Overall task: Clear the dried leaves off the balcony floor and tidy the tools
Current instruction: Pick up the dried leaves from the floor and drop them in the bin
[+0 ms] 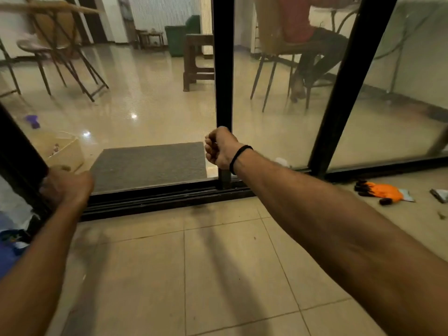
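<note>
At frame centre I am gripping the door stile (224, 69) with my right hand (221, 151), fingers curled round it, presumably to slide it; I cannot tell my left hand (66, 187) fingers' state.

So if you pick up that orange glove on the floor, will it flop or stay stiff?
Probably floppy: the orange glove lies flat and slumped on the floor tiles, like soft fabric. Likely light, since it looks thin and empty. Its black finger ends look coated, so it may feel grippy rather than slippery.
</note>
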Action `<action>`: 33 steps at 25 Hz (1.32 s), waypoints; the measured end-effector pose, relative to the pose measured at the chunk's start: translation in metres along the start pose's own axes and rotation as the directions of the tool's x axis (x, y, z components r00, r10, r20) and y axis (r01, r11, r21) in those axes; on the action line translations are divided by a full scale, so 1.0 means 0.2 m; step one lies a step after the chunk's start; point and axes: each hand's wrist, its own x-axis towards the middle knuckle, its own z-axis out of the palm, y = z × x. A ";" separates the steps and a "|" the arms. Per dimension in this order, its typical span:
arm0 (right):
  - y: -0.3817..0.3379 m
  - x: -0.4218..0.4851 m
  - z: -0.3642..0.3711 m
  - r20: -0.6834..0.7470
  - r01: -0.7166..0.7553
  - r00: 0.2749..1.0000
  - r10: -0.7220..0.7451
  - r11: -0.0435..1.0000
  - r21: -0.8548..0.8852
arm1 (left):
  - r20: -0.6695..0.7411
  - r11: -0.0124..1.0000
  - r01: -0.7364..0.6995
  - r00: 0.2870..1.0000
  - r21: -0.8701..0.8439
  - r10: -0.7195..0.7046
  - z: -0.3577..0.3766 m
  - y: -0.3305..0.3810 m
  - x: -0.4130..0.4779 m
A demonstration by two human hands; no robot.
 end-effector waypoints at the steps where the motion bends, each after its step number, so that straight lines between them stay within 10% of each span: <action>1: -0.02 0.01 -0.07 -0.012 0.003 1.000 -0.003 1.000 0.001 | 0.036 0.999 -0.036 0.999 -0.026 0.037 -0.13 0.26 -0.33; 22: -0.29 -0.21 -0.87 -0.126 0.016 0.992 0.000 0.991 0.133 | 0.189 0.877 -0.457 0.884 0.149 0.428 0.16 1.31 -1.63; 28: -0.38 -0.25 -1.59 -0.341 0.111 0.940 0.010 0.936 0.333 | 0.421 0.656 -0.706 0.698 0.267 0.579 0.58 1.67 -2.25; 33: -0.33 -0.30 -2.19 -0.526 0.209 0.844 0.102 0.842 0.498 | 0.518 0.310 -0.923 0.385 0.230 0.763 0.88 1.85 -2.85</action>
